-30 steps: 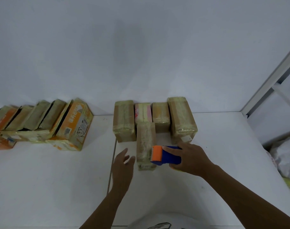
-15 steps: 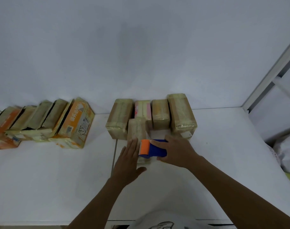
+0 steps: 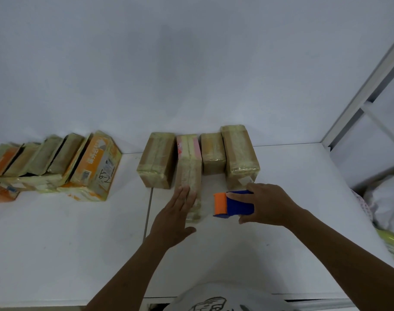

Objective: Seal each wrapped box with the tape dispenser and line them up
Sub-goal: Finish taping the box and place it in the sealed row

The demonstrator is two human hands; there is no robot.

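Note:
A long brown wrapped box (image 3: 190,176) lies lengthwise on the white table (image 3: 57,243), in front of a row of wrapped boxes against the wall. My left hand (image 3: 174,218) lies flat with straight fingers on the near end of this box. My right hand (image 3: 267,204) grips the blue and orange tape dispenser (image 3: 230,204), which sits just right of the box, orange end toward it. In the row behind stand a brown box (image 3: 156,159), a pink-striped box (image 3: 188,144), a short brown box (image 3: 212,153) and a taller brown box (image 3: 239,156).
A leaning stack of orange and yellow wrapped boxes (image 3: 95,164) fills the table's left rear. A seam (image 3: 147,212) runs between two table tops. A white metal frame (image 3: 359,97) rises at the right, with bags (image 3: 389,209) beyond the table edge.
My right hand has drawn the tape dispenser off the box to its right side. My left hand stays flat on the box's near end.

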